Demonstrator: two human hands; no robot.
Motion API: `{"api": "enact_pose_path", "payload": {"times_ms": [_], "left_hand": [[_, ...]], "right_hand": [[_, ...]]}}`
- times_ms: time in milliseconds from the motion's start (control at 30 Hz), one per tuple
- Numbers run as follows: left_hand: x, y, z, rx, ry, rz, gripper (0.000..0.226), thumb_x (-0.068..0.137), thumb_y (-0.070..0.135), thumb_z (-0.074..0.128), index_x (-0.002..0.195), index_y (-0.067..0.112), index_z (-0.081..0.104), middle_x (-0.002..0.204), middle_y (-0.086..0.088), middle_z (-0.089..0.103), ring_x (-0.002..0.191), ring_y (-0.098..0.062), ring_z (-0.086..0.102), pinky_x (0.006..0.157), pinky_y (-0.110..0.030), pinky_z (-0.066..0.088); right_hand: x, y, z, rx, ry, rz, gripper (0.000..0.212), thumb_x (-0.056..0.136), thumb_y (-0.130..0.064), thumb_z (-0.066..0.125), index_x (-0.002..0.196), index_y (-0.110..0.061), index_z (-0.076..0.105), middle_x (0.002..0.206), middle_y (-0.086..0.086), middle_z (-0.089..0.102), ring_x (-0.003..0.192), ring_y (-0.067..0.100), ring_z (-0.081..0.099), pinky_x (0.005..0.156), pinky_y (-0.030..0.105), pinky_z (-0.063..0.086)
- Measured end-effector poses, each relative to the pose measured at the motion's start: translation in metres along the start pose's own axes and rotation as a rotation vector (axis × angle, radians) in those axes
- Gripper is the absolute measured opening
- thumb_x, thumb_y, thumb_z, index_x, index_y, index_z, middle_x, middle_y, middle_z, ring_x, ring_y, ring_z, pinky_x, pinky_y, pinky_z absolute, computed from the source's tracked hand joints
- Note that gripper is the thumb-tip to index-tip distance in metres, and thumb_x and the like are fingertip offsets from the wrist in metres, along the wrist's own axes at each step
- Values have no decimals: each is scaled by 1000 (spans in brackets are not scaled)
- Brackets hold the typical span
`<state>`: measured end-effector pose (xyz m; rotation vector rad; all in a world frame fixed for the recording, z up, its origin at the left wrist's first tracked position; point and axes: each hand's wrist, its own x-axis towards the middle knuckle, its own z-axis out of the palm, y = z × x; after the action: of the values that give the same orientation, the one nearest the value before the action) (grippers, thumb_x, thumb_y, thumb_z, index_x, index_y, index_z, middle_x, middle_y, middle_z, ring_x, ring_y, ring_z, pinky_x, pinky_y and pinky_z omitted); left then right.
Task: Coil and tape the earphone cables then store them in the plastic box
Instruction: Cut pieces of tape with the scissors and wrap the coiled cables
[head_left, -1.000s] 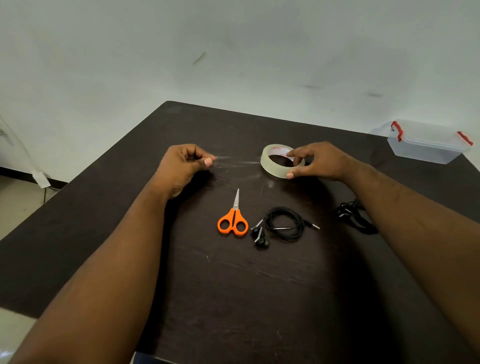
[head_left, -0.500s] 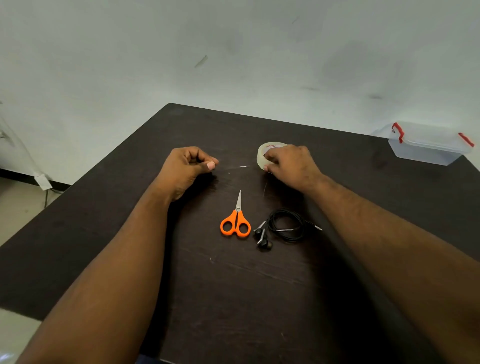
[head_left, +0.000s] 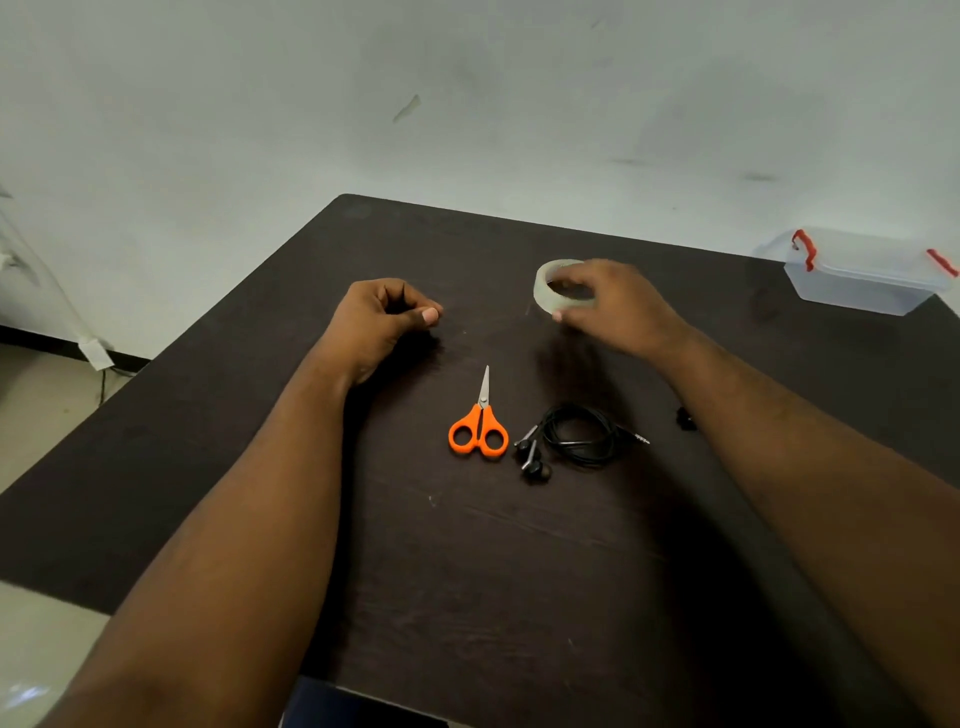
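Note:
A coiled black earphone (head_left: 574, 436) lies on the dark table (head_left: 519, 571), its buds and plug sticking out. Orange-handled scissors (head_left: 479, 426) lie shut just left of it. My right hand (head_left: 618, 306) grips the clear tape roll (head_left: 550, 291) from above, at the table's middle. My left hand (head_left: 384, 317) rests on the table to the left with thumb and forefinger pinched together on the end of the tape; the clear strip between hand and roll barely shows. A second black earphone (head_left: 685, 418) peeks out beside my right forearm, mostly hidden.
The clear plastic box (head_left: 857, 280) with red clasps stands closed at the table's far right corner. A pale wall runs behind the table. The floor shows past the table's left edge.
My right hand has shifted right with the tape roll and turned it, after having swung left half a second ago. My left hand has stayed pinched in place.

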<state>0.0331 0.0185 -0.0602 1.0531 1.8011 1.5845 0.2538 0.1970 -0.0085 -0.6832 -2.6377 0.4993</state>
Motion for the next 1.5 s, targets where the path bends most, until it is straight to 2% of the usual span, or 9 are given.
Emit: {"api": "enact_pose_path", "payload": {"times_ms": [133, 267, 467, 600, 733, 1033, 1167, 1367, 1500], "left_hand": [[-1, 2, 2, -33, 9, -16, 8, 84, 4, 71, 82, 12, 72, 95, -8, 74, 94, -18, 70, 91, -34, 54], [-4, 6, 5, -78, 33, 7, 7, 84, 2, 69, 80, 7, 69, 92, -14, 72, 88, -20, 67, 88, -32, 55], [0, 4, 6, -126, 58, -16, 5, 84, 2, 70, 81, 4, 67, 87, -14, 69, 81, -18, 66, 76, -25, 55], [2, 4, 7, -140, 63, -31, 4, 85, 3, 70, 82, 4, 67, 84, -12, 70, 80, -15, 68, 75, -24, 56], [3, 4, 7, -168, 64, -43, 4, 85, 3, 70, 82, 3, 67, 82, -12, 70, 79, -15, 69, 76, -25, 57], [1, 12, 10, -235, 12, -83, 11, 85, 4, 69, 75, 6, 65, 91, -20, 71, 90, -28, 70, 85, -36, 58], [0, 18, 15, -326, -42, -130, 12, 90, 4, 62, 79, 8, 62, 97, -21, 72, 94, -32, 71, 81, -38, 58], [0, 22, 24, -471, -95, -189, 22, 97, 7, 48, 79, 14, 56, 104, -22, 71, 103, -33, 68, 89, -43, 56], [1, 24, 26, -540, -134, -223, 24, 100, 9, 42, 79, 17, 53, 109, -24, 69, 107, -33, 67, 91, -44, 54]], "right_hand": [[-32, -67, 19, -105, -154, 30, 32, 81, -53, 66, 75, -21, 66, 75, -6, 63, 77, 15, 60, 68, 32, 47], [-49, -107, 38, -340, -293, -5, 51, 71, -73, 59, 66, -24, 50, 77, -7, 59, 81, 16, 52, 72, 35, 37], [-37, -101, 32, -285, -344, 11, 20, 77, -42, 74, 86, -28, 63, 98, -5, 64, 98, 18, 58, 75, 33, 40], [-38, -84, 32, -384, -249, 6, 24, 84, -37, 68, 105, -26, 66, 104, -2, 60, 100, 20, 55, 72, 33, 42], [-35, -74, 27, -242, -348, 117, 29, 83, -42, 70, 105, -22, 69, 101, -3, 63, 92, 15, 58, 72, 30, 47], [-30, -74, 20, -423, -399, -25, 16, 84, -25, 66, 88, -10, 65, 89, 5, 66, 80, 21, 64, 70, 36, 55], [-27, -71, 16, -520, -445, -61, 20, 86, -19, 61, 71, -10, 52, 84, 6, 54, 72, 20, 54, 57, 29, 42], [-26, -50, 14, -375, -416, -27, 12, 80, -16, 66, 81, -16, 54, 88, -1, 53, 76, 15, 49, 54, 24, 32], [-29, -42, 12, -281, -331, 109, 19, 80, -30, 66, 71, -15, 59, 75, -4, 55, 69, 16, 54, 60, 32, 44]]}}
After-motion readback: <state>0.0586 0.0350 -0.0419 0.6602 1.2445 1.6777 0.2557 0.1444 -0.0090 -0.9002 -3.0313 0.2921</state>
